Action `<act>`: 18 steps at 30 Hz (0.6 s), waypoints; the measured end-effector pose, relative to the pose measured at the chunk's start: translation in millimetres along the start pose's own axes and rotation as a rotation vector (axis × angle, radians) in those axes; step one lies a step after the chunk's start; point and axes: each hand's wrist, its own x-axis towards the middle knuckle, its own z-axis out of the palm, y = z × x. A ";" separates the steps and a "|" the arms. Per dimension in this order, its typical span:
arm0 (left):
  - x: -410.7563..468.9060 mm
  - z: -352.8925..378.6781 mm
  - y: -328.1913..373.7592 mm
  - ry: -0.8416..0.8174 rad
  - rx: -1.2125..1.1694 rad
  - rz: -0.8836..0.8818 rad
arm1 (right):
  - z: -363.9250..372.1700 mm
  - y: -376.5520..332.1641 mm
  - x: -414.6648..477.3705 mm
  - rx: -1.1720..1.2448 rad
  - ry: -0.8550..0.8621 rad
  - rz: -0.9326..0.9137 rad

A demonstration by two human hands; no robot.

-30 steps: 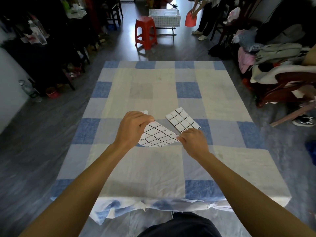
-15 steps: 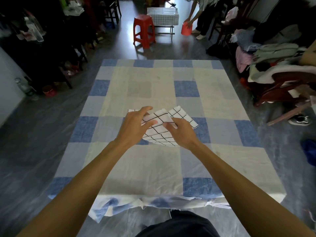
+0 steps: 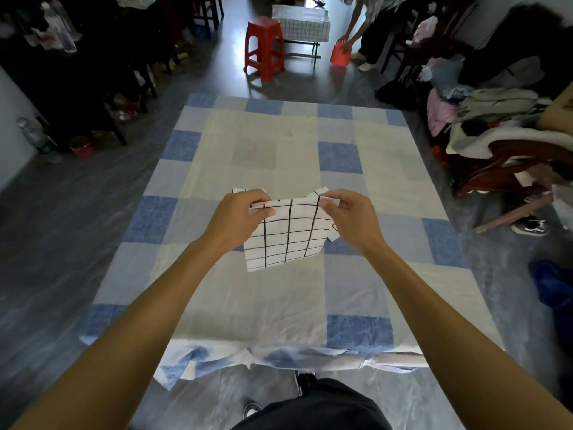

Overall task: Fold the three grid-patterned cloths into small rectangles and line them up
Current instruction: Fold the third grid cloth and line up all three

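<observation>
A white cloth with a black grid (image 3: 286, 235) hangs above the table, lifted by its top edge. My left hand (image 3: 237, 217) pinches its top left corner and my right hand (image 3: 352, 217) pinches its top right corner. Behind my left hand a corner of another grid cloth (image 3: 245, 191) peeks out on the table. A second grid cloth's edge (image 3: 319, 191) shows behind the held one, mostly hidden. The table is covered by a blue, grey and cream checked tablecloth (image 3: 279, 150).
A red plastic stool (image 3: 264, 46) and a small table with a grid cover (image 3: 302, 23) stand beyond the far edge. A person bends over a red bucket (image 3: 339, 54) there. Clothes are piled on a chair (image 3: 496, 131) at the right. Dark furniture lines the left.
The cloth lay on the table under both hands; now both hands have lifted it by its top corners so that it hangs, spread between them.
</observation>
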 end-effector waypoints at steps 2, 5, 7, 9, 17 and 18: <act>-1.6 -3.8 -2.7 0.049 -0.091 -0.039 | -2.8 1.6 0.4 -0.006 0.014 0.006; -4.2 -8.2 -7.2 0.091 -0.157 -0.129 | -3.5 4.8 -0.6 0.013 0.043 0.031; -7.2 -10.1 -7.2 0.099 -0.209 -0.155 | -1.0 6.6 -2.1 0.033 0.057 0.061; -11.0 -11.8 -4.2 0.116 -0.248 -0.158 | 1.9 6.4 -3.9 0.039 0.072 0.079; -13.8 -19.4 3.0 0.186 -0.282 -0.137 | 6.0 -4.2 -9.6 0.061 0.123 0.092; -13.4 -19.9 3.5 0.190 -0.288 -0.137 | 6.2 -5.1 -10.3 -0.007 0.130 0.051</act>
